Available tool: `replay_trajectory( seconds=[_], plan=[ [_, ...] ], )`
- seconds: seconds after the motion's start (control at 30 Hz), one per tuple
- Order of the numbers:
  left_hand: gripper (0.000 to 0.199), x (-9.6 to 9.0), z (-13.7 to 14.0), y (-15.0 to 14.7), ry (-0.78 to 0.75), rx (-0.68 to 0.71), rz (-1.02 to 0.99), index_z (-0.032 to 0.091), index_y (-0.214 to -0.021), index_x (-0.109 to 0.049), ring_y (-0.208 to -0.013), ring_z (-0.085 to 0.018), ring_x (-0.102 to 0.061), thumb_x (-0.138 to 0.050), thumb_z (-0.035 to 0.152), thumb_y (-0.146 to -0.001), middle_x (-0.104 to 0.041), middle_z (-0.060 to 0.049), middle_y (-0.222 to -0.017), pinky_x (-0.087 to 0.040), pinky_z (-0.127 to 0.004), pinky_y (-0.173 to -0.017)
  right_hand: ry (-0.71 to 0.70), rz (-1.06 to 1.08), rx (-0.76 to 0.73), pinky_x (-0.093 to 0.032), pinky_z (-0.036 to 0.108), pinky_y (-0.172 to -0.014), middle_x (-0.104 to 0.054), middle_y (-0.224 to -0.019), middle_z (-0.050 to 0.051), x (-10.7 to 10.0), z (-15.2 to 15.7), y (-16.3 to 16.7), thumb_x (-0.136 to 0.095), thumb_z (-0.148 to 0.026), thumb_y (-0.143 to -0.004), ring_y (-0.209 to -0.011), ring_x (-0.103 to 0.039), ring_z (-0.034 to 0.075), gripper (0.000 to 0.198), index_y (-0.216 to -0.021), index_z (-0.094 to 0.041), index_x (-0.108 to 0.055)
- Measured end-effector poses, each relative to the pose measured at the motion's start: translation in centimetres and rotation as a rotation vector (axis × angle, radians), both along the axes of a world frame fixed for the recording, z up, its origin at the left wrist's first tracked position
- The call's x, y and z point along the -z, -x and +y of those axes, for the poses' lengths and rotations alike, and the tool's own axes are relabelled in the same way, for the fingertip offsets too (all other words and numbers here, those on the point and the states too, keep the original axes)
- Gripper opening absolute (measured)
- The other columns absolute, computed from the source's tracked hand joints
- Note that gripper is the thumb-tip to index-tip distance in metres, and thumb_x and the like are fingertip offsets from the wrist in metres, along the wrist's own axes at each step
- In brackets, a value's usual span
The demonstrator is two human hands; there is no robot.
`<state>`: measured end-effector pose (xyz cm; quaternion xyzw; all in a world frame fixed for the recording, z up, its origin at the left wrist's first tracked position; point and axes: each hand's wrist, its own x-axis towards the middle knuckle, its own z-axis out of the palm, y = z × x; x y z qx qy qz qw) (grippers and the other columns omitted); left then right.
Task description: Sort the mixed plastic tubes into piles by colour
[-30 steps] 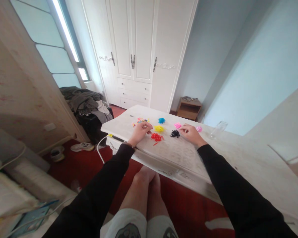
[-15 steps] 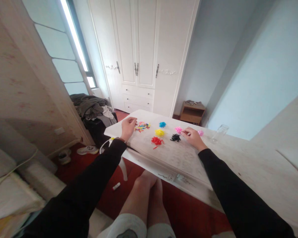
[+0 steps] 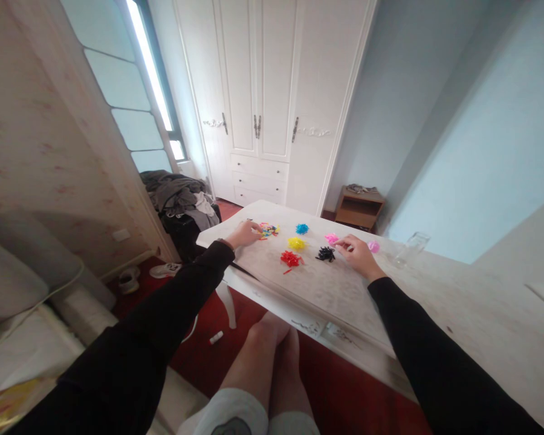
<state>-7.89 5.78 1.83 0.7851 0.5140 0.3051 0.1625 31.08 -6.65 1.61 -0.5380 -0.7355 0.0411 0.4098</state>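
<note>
On the white table (image 3: pixel 340 294), small thin strips lie in piles sorted by colour. My left hand (image 3: pixel 245 234) touches the left edge of a mixed multicoloured pile (image 3: pixel 269 229), its fingertips bent together; what they hold is too small to tell. My right hand (image 3: pixel 357 255) hovers between a pink pile (image 3: pixel 331 239) and a black pile (image 3: pixel 326 254), thumb and fingers pinched; anything between them is hidden. Between my hands are a blue pile (image 3: pixel 301 229), a yellow pile (image 3: pixel 297 243) and a red pile (image 3: pixel 291 259). Another pink heap (image 3: pixel 373 246) lies beyond my right wrist.
A clear glass container (image 3: pixel 411 248) stands on the table right of the piles. A white wardrobe (image 3: pixel 276 90) and a small wooden cabinet (image 3: pixel 359 206) are behind the table. Clothes (image 3: pixel 176 196) are heaped at the left. A white tube (image 3: pixel 216 337) lies on the red floor.
My left hand has come down and right, its fingers now at the mixed pile. The right hand stays near the pink and black piles. The whole view has shifted slightly.
</note>
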Motion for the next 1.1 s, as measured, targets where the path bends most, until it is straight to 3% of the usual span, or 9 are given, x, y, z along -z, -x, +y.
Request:
replay_trajectory(
  seconds=[0.23, 0.4, 0.73, 1.1],
  plan=[
    [0.013, -0.1, 0.2, -0.3, -0.118, -0.062, -0.013, 0.015, -0.075, -0.077, -0.082, -0.022, -0.064, -0.068, 0.024, -0.071, -0.075, -0.009, -0.087, -0.049, -0.032, -0.082, 0.018, -0.002, -0.006, -0.049, 0.034, -0.072, -0.07, -0.089, 0.008, -0.3, -0.2, 0.1, -0.06, -0.031, -0.085, -0.078, -0.063, 0.02, 0.021, -0.086, -0.018, -0.076],
    [0.014, -0.4, 0.3, 0.0, -0.097, -0.045, -0.157, 0.015, -0.071, -0.074, -0.074, -0.02, -0.065, -0.065, 0.025, -0.074, -0.074, -0.007, -0.075, -0.048, -0.029, -0.073, 0.028, -0.005, -0.013, -0.05, 0.034, -0.072, -0.07, -0.088, 0.008, -0.4, -0.3, 0.3, -0.059, -0.03, -0.084, -0.077, -0.063, 0.02, 0.02, -0.085, -0.017, -0.076],
    [0.017, -1.1, -0.3, 0.2, -0.104, -0.019, -0.207, 0.016, -0.064, -0.065, -0.065, -0.018, -0.061, -0.076, 0.029, -0.063, -0.068, -0.003, -0.064, -0.044, -0.028, -0.064, 0.052, -0.018, -0.027, -0.049, 0.033, -0.071, -0.068, -0.085, 0.007, -0.6, -0.5, 0.4, -0.06, -0.028, -0.082, -0.075, -0.063, 0.019, 0.019, -0.083, -0.017, -0.075],
    [0.02, -1.2, -1.0, 0.3, -0.065, 0.013, -0.247, 0.017, -0.069, -0.065, -0.067, -0.018, -0.064, -0.074, 0.035, -0.067, -0.07, -0.005, -0.068, -0.046, -0.028, -0.064, 0.054, -0.013, -0.029, -0.05, 0.034, -0.073, -0.069, -0.085, 0.006, -0.5, -0.6, 0.6, -0.06, -0.027, -0.08, -0.074, -0.063, 0.019, 0.018, -0.08, -0.018, -0.075]
  ],
)
